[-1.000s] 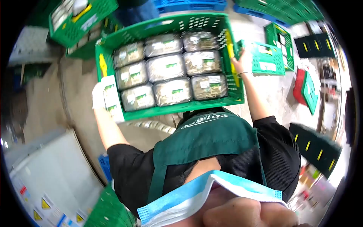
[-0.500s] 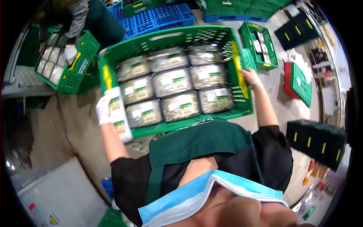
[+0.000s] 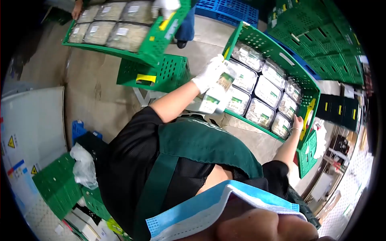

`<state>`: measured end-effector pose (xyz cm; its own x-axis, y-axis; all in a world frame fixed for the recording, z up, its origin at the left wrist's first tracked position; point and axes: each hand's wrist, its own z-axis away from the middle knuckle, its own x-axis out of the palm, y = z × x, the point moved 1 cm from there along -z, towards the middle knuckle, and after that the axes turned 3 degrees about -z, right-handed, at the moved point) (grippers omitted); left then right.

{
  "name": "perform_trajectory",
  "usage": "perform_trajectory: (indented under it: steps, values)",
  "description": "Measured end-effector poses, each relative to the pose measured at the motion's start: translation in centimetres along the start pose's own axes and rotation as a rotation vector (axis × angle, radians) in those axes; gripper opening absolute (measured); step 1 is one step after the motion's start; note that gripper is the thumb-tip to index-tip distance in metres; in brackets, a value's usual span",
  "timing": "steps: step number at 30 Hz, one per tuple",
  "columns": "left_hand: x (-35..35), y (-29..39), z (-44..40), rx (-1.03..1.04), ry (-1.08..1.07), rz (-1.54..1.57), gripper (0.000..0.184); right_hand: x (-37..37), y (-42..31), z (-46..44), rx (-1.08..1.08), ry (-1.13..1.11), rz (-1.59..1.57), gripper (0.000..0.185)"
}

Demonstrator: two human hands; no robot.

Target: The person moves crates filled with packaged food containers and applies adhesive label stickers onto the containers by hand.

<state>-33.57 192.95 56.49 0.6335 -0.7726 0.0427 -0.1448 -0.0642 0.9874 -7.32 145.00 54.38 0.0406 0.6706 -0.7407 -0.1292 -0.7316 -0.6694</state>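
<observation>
A green plastic crate with yellow end handles sits ahead of me, tilted to the right in view. Several clear-lidded packs with white and green labels lie in rows inside it. My left hand, in a white glove, is closed at the crate's left end. A white strip with printed labels lies against that hand and the crate end; whether the fingers pinch it is hidden. My bare right hand is closed at the crate's right end, beside the yellow handle and the nearest packs.
At upper left, another person's hand and gloved hand are at a second green crate of packs, above a lower green crate. Stacked green crates stand at upper right. A blue pallet lies behind.
The view has turned left, and the crate in my hands now appears farther right and slanted. The other person's crate has come nearer in view, now above a lower crate.
</observation>
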Motion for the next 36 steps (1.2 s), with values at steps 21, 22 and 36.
perform_trajectory:
  steps: [21, 22, 36]
  values:
    - [-44.5, 10.0, 22.2, -0.196, 0.325, -0.185, 0.008, 32.3, -46.8, 63.5, -1.144, -1.246, -0.273, 0.013]
    - [-46.1, 9.9, 22.7, -0.202, 0.32, -0.177, 0.008, 33.2, -47.3, 64.3, -1.23, -1.214, -0.31, 0.013]
    - [-55.7, 10.1, 25.1, -0.536, 0.291, 0.058, 0.024, 44.6, -45.9, 60.2, -1.516, -0.59, 0.44, 0.05]
